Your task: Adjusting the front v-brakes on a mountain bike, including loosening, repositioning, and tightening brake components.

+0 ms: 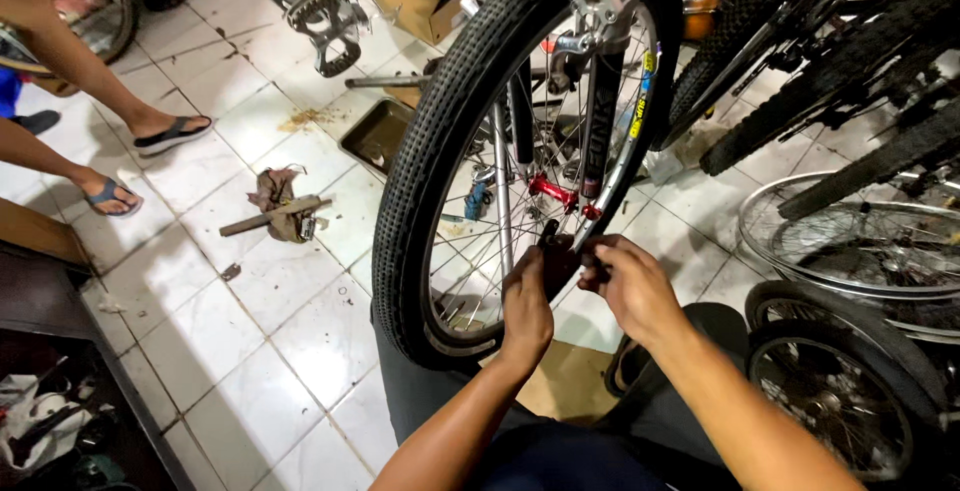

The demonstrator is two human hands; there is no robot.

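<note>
**Bicycle wheel, held at the rim, shop floor**

Surroundings: we note a rag (275,194) with a wooden-handled tool (268,217) lying across it on the white tiled floor (250,331), a shallow metal tray (376,136) beyond it, contents unclear, and spare wheels (850,251) crowding our right. Another person's sandalled feet (140,161) stand well apart, far left.

Item: front wheel (440,151), upright in its fork, tyre plane running away from us, red hub (552,191) at centre.

Hands: our left hand (526,306) and right hand (632,286) meet at the lower rim, both closed in a narrow grip on a small dark part (560,251) among the spokes.
</note>
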